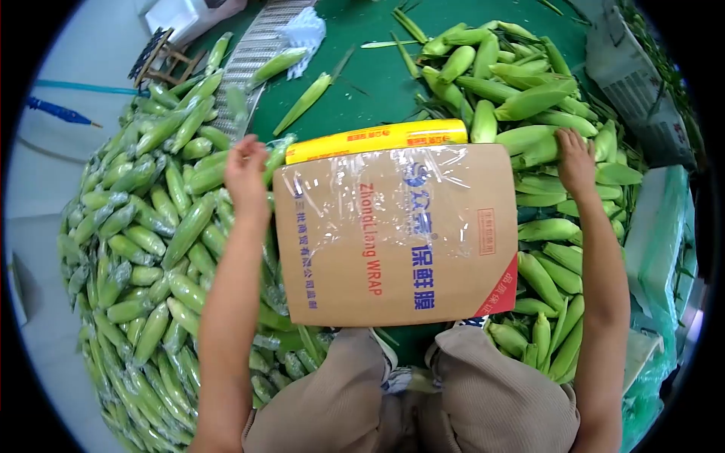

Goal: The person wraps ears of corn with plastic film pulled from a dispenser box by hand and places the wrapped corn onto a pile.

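Observation:
My left hand [245, 164] is raised at the left edge of the cardboard box, its fingers loosely apart with nothing in them. Just beyond the fingertips is a blurred ear of corn [238, 106]. My right hand [576, 155] reaches into the unwrapped pile, its fingers curled over the end of a husked-green ear of corn [538, 153]. Between my arms sits the box [347, 234], printed "ZhongLiang WRAP". A yellow roll of cling film [377, 142] lies along its far edge.
Film-wrapped corn [151, 249] is heaped on the left. Unwrapped corn [521, 83] is piled on the right. A woven sack [642, 83] and a foam box with green plastic [657, 234] stand at far right. Loose ears lie on the green floor [355, 83].

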`<state>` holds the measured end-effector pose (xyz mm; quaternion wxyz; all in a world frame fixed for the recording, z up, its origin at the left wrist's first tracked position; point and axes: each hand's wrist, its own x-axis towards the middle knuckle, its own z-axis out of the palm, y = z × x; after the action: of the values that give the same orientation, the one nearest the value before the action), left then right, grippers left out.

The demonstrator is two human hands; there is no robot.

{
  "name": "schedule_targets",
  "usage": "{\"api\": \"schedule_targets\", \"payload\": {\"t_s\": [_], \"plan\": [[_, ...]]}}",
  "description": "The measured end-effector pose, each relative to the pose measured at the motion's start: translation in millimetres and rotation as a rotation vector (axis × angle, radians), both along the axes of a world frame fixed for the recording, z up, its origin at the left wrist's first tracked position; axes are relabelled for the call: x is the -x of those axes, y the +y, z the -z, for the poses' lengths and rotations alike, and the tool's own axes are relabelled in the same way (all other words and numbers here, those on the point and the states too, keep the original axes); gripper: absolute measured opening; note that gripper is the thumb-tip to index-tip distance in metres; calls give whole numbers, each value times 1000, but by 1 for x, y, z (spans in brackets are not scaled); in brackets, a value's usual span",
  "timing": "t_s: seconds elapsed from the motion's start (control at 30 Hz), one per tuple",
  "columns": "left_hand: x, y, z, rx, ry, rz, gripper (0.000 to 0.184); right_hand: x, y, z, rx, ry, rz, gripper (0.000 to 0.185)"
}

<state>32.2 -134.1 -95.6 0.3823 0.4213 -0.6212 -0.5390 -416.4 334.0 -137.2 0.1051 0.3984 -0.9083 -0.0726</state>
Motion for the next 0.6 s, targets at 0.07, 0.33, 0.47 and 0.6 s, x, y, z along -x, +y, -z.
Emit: {"api": "schedule_targets", "payload": {"t_s": [0.07,0.33,0.47,0.6], "plan": [[-10,82,-25,187,-204,113,20,-6,-10,-35,-57,-89,8,68],[-16,210,-80,1048,-312,602,49,-123,-53,-114,278,-381,-446,79],[3,220,-88,1174,-531,568,76,-255,-127,-106,294,-432,-733,49],[23,168,-52,664,-924,675,86,-258,-155,-114,431,-768,-738,55]]}}
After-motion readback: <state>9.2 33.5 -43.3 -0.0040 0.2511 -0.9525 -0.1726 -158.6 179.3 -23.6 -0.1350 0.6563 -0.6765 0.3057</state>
